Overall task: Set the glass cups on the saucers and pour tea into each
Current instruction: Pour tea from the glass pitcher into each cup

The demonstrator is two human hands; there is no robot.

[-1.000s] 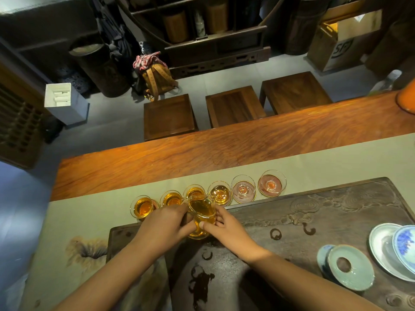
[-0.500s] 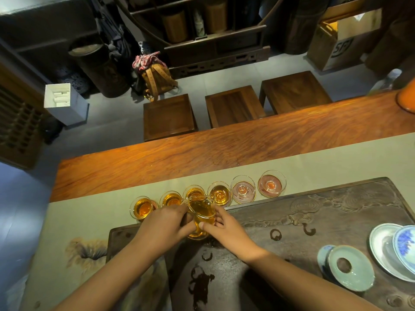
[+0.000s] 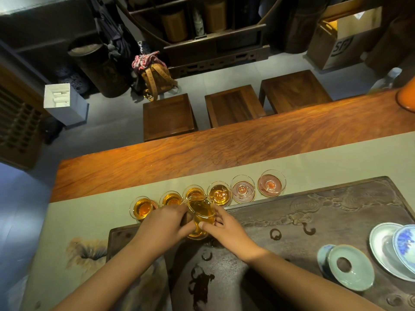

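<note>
Along the tray's far edge, six glass cups (image 3: 243,191) in a row. Left hand (image 3: 164,225) closed round glass pitcher (image 3: 201,215), right hand (image 3: 226,230) steadying with fingertips. Thin, slick, breakable, likely warm; best gripped at the sides.

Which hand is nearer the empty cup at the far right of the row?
Right. The right hand holds the glass pitcher on the side toward that empty cup; the left hand grips the pitcher's far side.

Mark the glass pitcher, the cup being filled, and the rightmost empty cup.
glass pitcher (image 3: 201,213), head view, tea-filled body.
cup being filled (image 3: 219,194), head view, tea surface.
rightmost empty cup (image 3: 271,183), head view, cup bottom.
</note>
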